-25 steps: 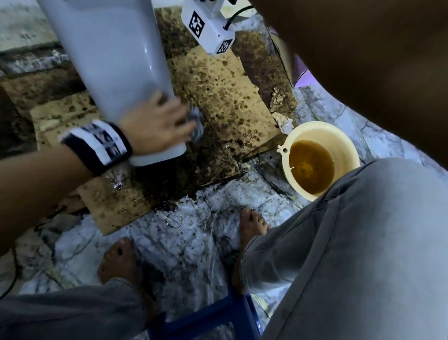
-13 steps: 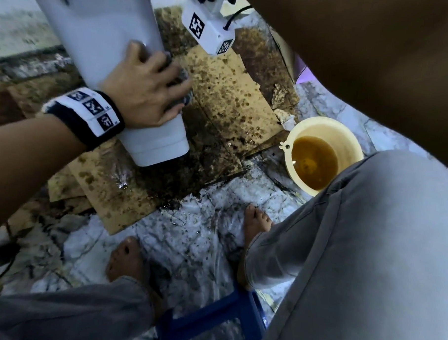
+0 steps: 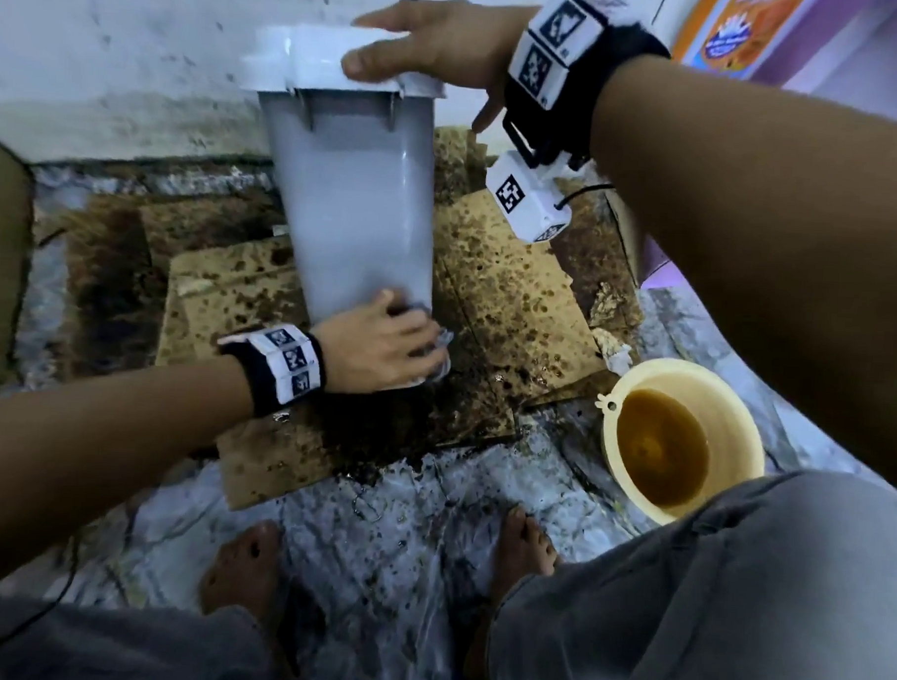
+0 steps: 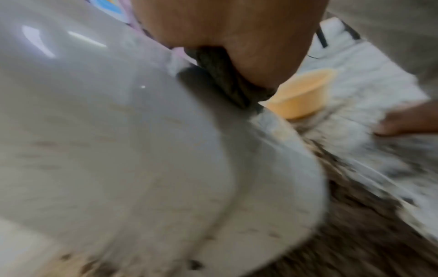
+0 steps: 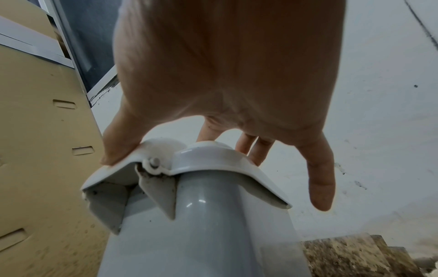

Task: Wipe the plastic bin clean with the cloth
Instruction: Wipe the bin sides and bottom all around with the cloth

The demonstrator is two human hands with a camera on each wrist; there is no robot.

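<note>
A rough corner of a home, likely a wash or utility area: a marble-patterned tiled floor [image 3: 386, 532] covered with stained, soggy cardboard sheets [image 3: 510, 301], a scuffed white wall [image 3: 140, 43], a yellow basin [image 3: 683, 442] of brown water, and bare feet [image 3: 244, 567].

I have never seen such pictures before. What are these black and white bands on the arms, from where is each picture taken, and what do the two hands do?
No machine here: a person works with bare hands. The patterned bands hold small cameras on each wrist; a third camera sits on the head. The head view looks down at a grey plastic bin standing on stained cardboard. The left hand presses a dark cloth against the bin's lower side. The right hand rests on the bin's white lid, steadying it. Beside the person's feet stands a yellow basin of brown water. The left wrist picture is blurred.
</note>
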